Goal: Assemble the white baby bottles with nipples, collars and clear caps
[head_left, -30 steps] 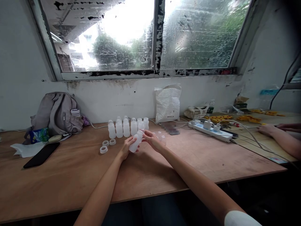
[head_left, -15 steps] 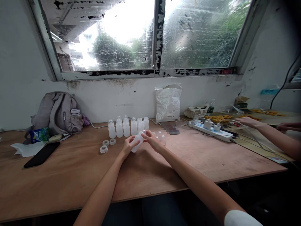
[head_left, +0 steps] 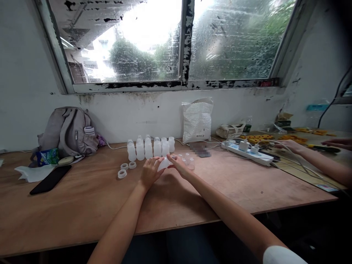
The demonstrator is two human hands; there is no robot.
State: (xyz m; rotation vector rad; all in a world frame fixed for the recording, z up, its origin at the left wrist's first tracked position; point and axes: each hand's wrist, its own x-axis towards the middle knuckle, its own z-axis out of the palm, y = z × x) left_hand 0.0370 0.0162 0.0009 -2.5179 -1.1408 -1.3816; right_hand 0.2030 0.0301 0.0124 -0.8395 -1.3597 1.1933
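Observation:
A frosted white baby bottle (head_left: 164, 164) is held just above the table between my two hands. My left hand (head_left: 150, 171) is closed round its body and hides much of it. The fingers of my right hand (head_left: 178, 165) grip its neck end; whether a ring sits there is hidden. Behind them stands a row of similar baby bottles (head_left: 148, 149); those on the left have clear domed tops, while the two at the right end (head_left: 171, 145) lack them. Several clear bottle teats (head_left: 189, 161) rest just past my right hand. Left of my hands lie three white screw rings (head_left: 122, 173).
A black phone (head_left: 51, 179), white tissue (head_left: 34, 172) and grey backpack (head_left: 66, 128) occupy the left side. A silver padded bag (head_left: 197, 119) leans against the wall. At right, a power strip (head_left: 247, 153) trails cables near another person's hand (head_left: 291, 146).
My left hand has rolled over the bottle, its back now facing up. The bottle has tipped closer to level. At far right, the other person's hands have shifted slightly.

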